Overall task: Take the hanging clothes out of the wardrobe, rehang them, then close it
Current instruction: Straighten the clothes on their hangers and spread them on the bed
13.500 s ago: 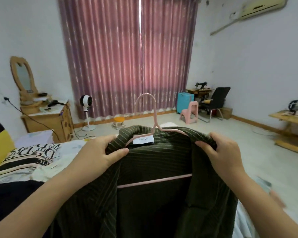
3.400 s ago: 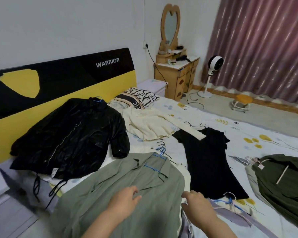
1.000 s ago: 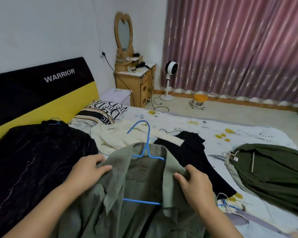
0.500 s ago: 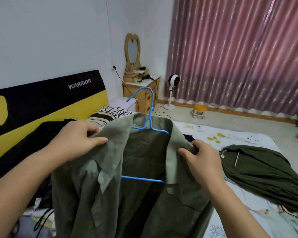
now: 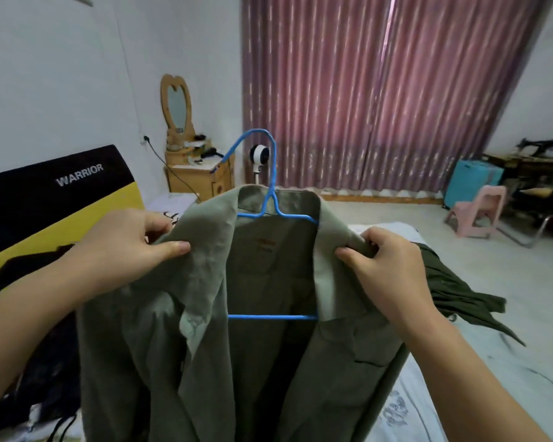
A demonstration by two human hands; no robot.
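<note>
- Head view: I hold a sage-green jacket [image 5: 268,362] up in front of me, over the bed [image 5: 460,393]; it hangs open on a blue wire hanger [image 5: 273,215], whose hook rises above the collar and whose lower bar crosses the open front.
- My left hand [image 5: 125,247] grips the jacket's left shoulder, thumb pressed on the front of the cloth and fingers curled behind it; my right hand [image 5: 390,269] pinches the right shoulder the same way, thumb on the front, fingers folded over the seam.
- A dark green garment [image 5: 454,291] lies on the bed just beyond my right hand; a black jacket [image 5: 29,330] lies at the left, under my left forearm, against the black and yellow headboard [image 5: 61,199] marked WARRIOR.
- Farther off, a wooden dresser [image 5: 198,180] with a heart-shaped mirror [image 5: 176,106] stands by the wall; a white fan [image 5: 259,154] stands beside it, before the pink curtains [image 5: 364,90]; a pink plastic chair [image 5: 479,212] and a blue case [image 5: 473,183] stand at the right.
</note>
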